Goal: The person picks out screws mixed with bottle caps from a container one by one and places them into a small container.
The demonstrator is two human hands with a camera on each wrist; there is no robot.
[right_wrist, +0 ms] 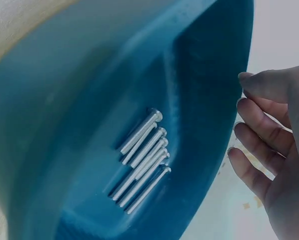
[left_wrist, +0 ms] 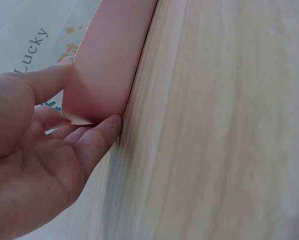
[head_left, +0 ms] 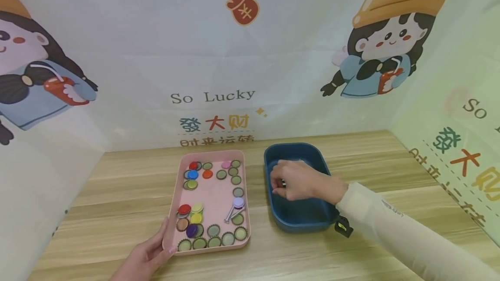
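My left hand (head_left: 144, 253) grips the near left corner of a pink tray (head_left: 212, 250), thumb and fingers on either side of its wall in the left wrist view. Bottle caps (head_left: 213, 230) and a few silver nails (head_left: 229, 215) lie in the tray. Over a deep blue bin (head_left: 300, 225) hovers my right hand (head_left: 294, 180), fingers loosely bent. Nothing shows between its fingers (right_wrist: 259, 120) in the right wrist view. Several silver nails (right_wrist: 144, 155) lie side by side on the bin's floor.
Tray and bin stand side by side on a wood-grain table (head_left: 129, 185). A printed cloth (head_left: 211, 68) with cartoon figures hangs behind and at the sides. Beside the bin's near right side is a small black device (head_left: 343, 227) at the right wrist.
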